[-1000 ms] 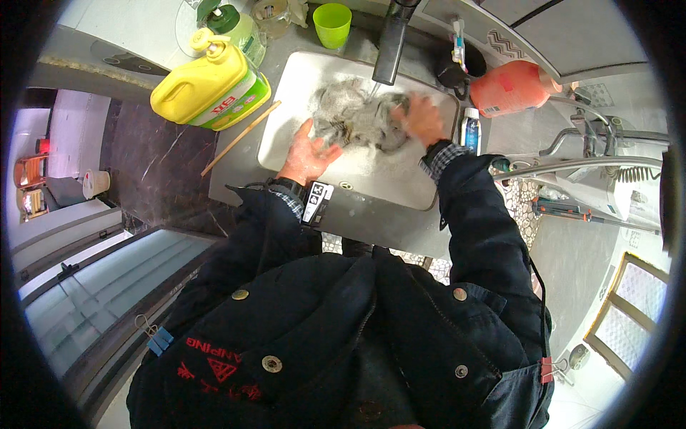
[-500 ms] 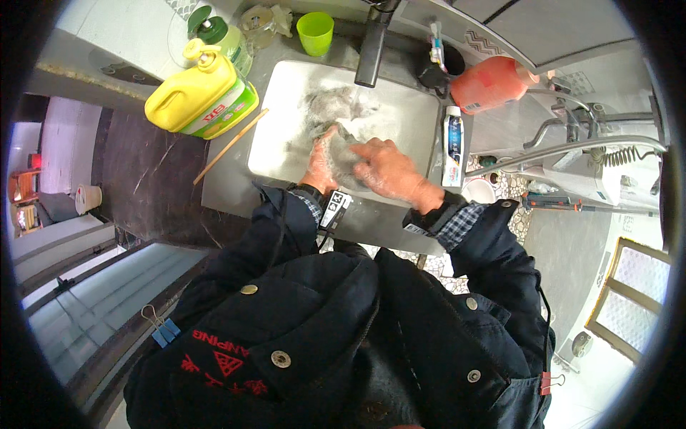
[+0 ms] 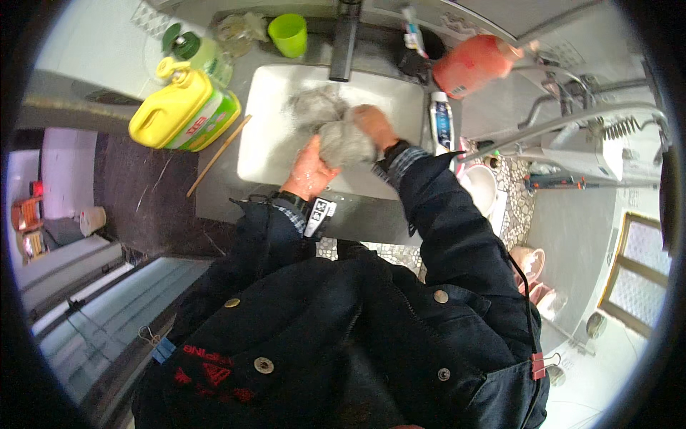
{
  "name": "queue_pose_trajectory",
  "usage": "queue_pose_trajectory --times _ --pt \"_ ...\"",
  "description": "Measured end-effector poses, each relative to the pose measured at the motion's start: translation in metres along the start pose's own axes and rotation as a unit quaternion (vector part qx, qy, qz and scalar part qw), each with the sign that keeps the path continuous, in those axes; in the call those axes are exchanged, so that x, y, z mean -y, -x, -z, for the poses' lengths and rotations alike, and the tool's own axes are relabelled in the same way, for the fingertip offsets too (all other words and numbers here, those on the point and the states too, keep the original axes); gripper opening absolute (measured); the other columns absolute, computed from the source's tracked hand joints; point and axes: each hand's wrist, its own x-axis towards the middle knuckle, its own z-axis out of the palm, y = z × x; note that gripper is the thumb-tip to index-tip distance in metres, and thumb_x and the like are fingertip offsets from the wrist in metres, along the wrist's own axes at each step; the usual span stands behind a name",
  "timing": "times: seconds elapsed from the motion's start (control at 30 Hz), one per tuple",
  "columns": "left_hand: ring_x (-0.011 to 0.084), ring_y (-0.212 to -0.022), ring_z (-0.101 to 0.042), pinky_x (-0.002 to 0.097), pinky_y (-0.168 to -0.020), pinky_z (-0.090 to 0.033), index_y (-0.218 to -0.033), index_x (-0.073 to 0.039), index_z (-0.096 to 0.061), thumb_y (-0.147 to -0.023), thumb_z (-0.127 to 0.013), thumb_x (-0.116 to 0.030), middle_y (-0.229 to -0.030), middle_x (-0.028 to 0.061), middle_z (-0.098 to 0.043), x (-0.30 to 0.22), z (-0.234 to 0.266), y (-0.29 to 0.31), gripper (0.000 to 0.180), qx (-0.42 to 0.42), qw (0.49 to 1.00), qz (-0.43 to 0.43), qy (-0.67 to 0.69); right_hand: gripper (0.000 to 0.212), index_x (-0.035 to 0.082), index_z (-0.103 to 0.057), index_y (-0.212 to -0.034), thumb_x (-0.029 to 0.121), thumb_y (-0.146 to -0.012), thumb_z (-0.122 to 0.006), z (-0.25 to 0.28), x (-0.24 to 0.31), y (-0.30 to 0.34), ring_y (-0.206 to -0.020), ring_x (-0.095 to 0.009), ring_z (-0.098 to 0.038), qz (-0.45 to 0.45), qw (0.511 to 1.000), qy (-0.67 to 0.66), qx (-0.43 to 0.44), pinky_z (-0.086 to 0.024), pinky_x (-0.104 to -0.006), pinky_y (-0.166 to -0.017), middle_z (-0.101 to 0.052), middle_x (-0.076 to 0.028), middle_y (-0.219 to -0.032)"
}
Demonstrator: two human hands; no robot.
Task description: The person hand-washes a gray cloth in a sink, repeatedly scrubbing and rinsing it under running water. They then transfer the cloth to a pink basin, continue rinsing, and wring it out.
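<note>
In the white sink basin [image 3: 259, 154], a wet, grey fuzzy cloth-like item [image 3: 346, 143] is held between my hands; its exact kind cannot be made out. My left hand [image 3: 311, 170], wet and with suds on it, grips its left side, the thumb along its near edge. At its upper right, my right hand [image 3: 374, 123] is curled onto it, slightly blurred, with the fingertips hidden. Behind it, toward the back of the basin, lies a second grey fuzzy mass [image 3: 318, 106] in pale water.
A black faucet [image 3: 346, 43] overhangs the basin. Left stand a yellow detergent jug [image 3: 179, 111], a pump bottle [image 3: 214, 66] and a thin wooden stick [image 3: 219, 156]. A green cup [image 3: 288, 36] is behind. Right are a toothpaste tube [image 3: 441, 123] and a red bottle [image 3: 473, 66].
My right hand has moved up and over to the item's upper right, its forearm swinging inward. The grey item now shows larger between my hands. The whole view has shifted slightly.
</note>
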Motion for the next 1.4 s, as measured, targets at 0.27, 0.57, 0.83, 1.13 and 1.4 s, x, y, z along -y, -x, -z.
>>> queue_pose_trajectory --times 0.27,0.57,0.83,1.13,1.4 --pt "0.0426 -0.134 -0.017 0.0575 -0.104 -0.029 -0.146 -0.026 -0.001 -0.088 -0.055 -0.047 -0.148 0.0188 -0.001 -0.028 0.039 -0.009 0.082 -0.137 0.984 -0.025 0.108 0.08 0.012 -0.031 -0.14 0.052 -0.077 -0.06 -0.003 -0.035 0.009 -0.115 -0.049 -0.043 0.022 0.971 0.229 0.063 -0.04 -0.0532 -0.094 -0.036 -0.029 -0.134" --pt "0.0279 -0.125 -0.04 0.0358 -0.104 -0.033 -0.14 -0.005 -0.028 -0.077 -0.069 -0.022 -0.134 0.0114 -0.042 0.001 0.066 -0.021 0.077 0.005 0.757 -0.268 -0.596 0.046 0.003 -0.057 -0.116 0.029 -0.078 -0.054 0.05 0.076 0.072 -0.098 -0.034 -0.059 0.109 0.968 0.016 0.225 -0.047 -0.0424 -0.082 -0.063 -0.021 -0.098" --pt "0.0262 -0.099 -0.06 0.0389 -0.085 -0.049 -0.121 -0.011 -0.051 -0.093 -0.044 -0.044 -0.111 0.0089 -0.06 0.014 0.03 -0.026 0.044 0.094 0.994 -0.062 -0.012 0.064 -0.002 -0.054 -0.118 0.051 -0.082 -0.053 0.05 0.131 0.097 -0.099 -0.038 -0.059 0.028 0.999 0.026 0.005 -0.047 -0.0424 -0.083 -0.062 -0.026 -0.101" --pt "0.023 -0.107 -0.055 0.0339 -0.092 -0.044 -0.133 -0.008 -0.038 -0.089 -0.055 -0.022 -0.122 0.0082 -0.055 0.0 0.027 -0.028 0.049 0.206 0.883 -0.108 -0.408 0.061 -0.007 -0.059 -0.103 0.051 -0.086 -0.048 0.012 0.042 0.022 -0.099 -0.041 -0.058 -0.086 0.993 0.031 0.073 -0.046 -0.0441 -0.087 -0.061 -0.029 -0.099" --pt "0.0419 -0.133 -0.021 0.0561 -0.105 -0.027 -0.145 -0.021 -0.004 -0.087 -0.058 -0.045 -0.147 0.0196 -0.008 -0.026 0.019 -0.01 0.083 -0.131 0.982 -0.021 0.131 0.081 -0.007 -0.034 -0.131 0.051 -0.081 -0.058 0.034 -0.041 -0.006 -0.104 -0.047 -0.053 -0.096 0.993 0.071 -0.004 -0.045 -0.046 -0.09 -0.043 -0.038 -0.123"
